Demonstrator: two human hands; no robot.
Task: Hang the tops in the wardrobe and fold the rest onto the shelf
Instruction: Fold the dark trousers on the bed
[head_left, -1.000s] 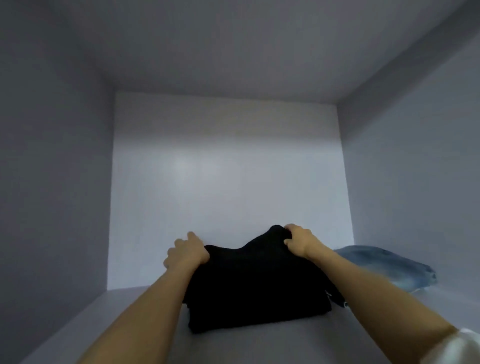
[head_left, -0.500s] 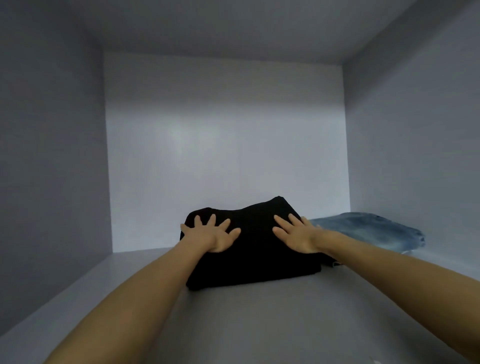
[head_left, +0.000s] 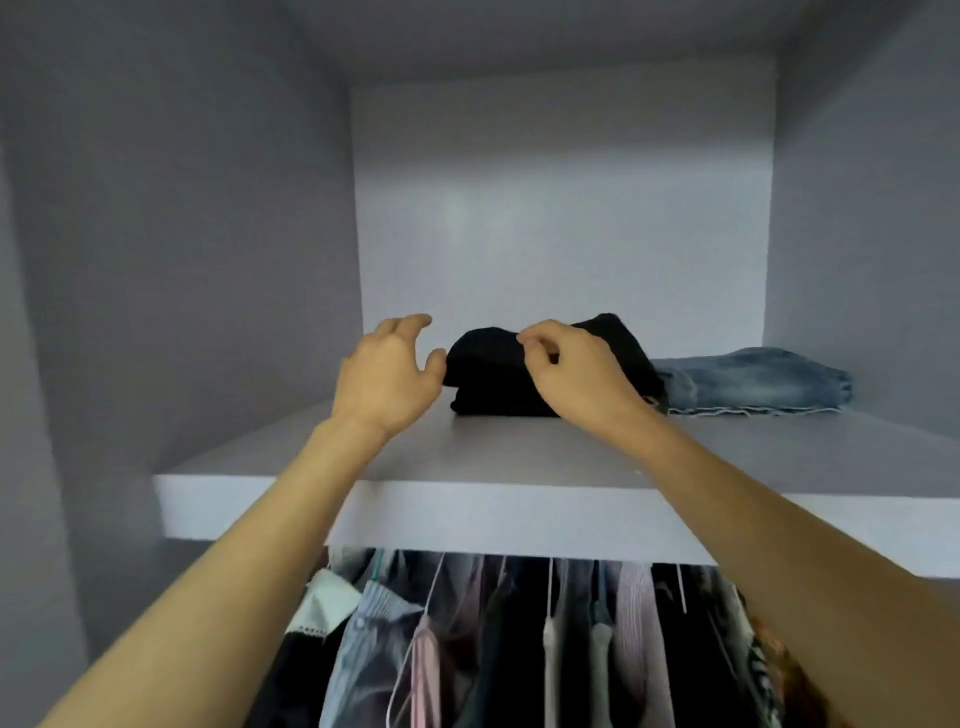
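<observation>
Judging by its slump, the folded black garment (head_left: 498, 379) is soft and light, sitting mid-shelf (head_left: 467, 514) touching the jeans (head_left: 753, 384); my left hand (head_left: 387, 376) and right hand (head_left: 571, 371) hover loosely curled, holding nothing. I'd grip both side folds.

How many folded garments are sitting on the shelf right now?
2. A black folded garment lies mid-shelf between the hands, and folded blue jeans lie just to its right, up against it. Nothing else shows on the shelf.
</observation>
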